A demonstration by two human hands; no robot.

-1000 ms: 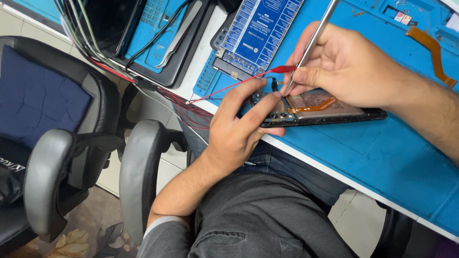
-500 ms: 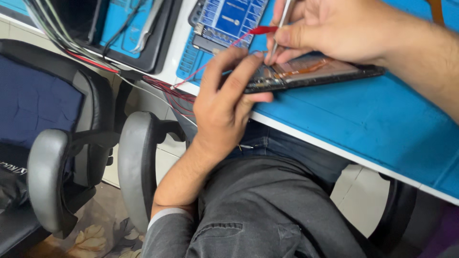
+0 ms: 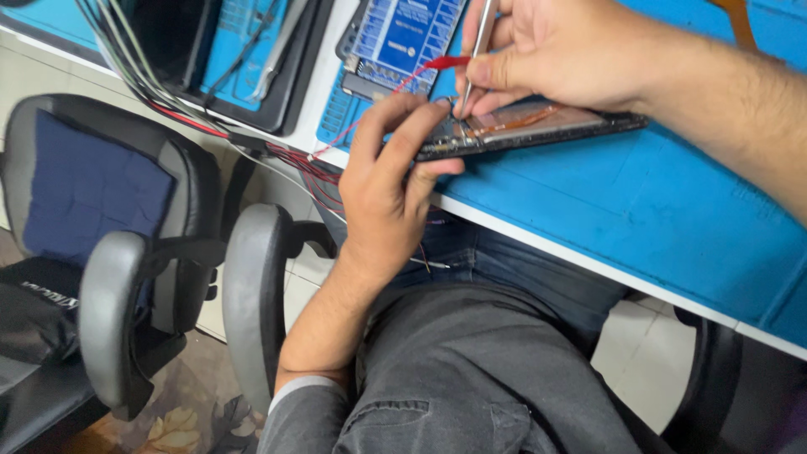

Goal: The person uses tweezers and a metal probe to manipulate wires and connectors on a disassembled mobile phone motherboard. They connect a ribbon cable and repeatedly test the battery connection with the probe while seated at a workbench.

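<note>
Nearest: grey trousers, lap under worktop [image 3: 656, 219] edge; two grey chair armrests [image 3: 252, 286] at left. Left hand [image 3: 382, 181] reaches up from lap, fingers [image 3: 420, 134] curled round end of opened phone [image 3: 538, 130], pinching its near edge. Phone lies flat on blue mat, w/ copper flex strip showing inside. Right hand [image 3: 555, 55] above it, fingers pressed together on metal tweezers [image 3: 479, 46], tips down at phone's left end. Behind: blue tester board [image 3: 403, 38] w/ red wire [image 3: 420, 71]. Far left: black tray [image 3: 227, 59] holding blue pad & cables.
</note>
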